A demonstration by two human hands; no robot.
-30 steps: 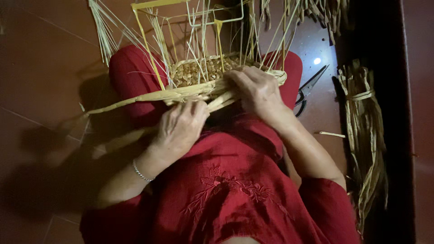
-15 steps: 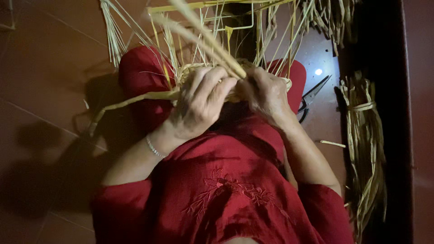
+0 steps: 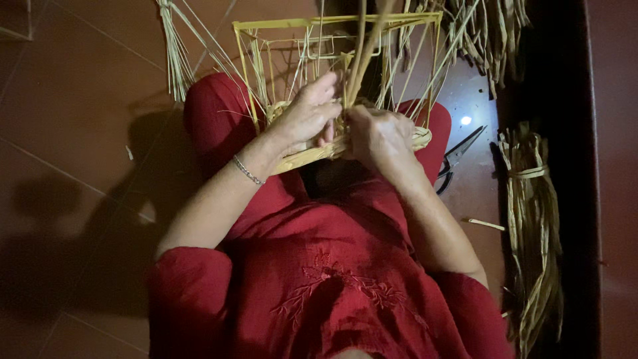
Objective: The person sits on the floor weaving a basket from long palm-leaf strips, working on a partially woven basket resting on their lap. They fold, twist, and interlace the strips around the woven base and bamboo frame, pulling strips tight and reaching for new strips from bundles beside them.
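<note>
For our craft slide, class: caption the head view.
Left hand and right hand grip straw strands at a yellow-framed basket on the lap.

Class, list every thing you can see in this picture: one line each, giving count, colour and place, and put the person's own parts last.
basket frame: one, yellow, on the lap, with upright stakes.
woven base: one, straw-coloured, at the frame's foot, under both hands.
long strands: a few, tan, rising from between the hands.
scissors: one pair, dark, on the floor beside the right knee.
tied bundle: one, tan, on the floor at the right.
loose straw: a heap, tan, top right.
floor: reddish-brown tiles.
bracelet: one, silvery, on the left wrist.
red clothing: covers lap and arms.
left hand: grips the strands.
right hand: on the woven base.
</note>
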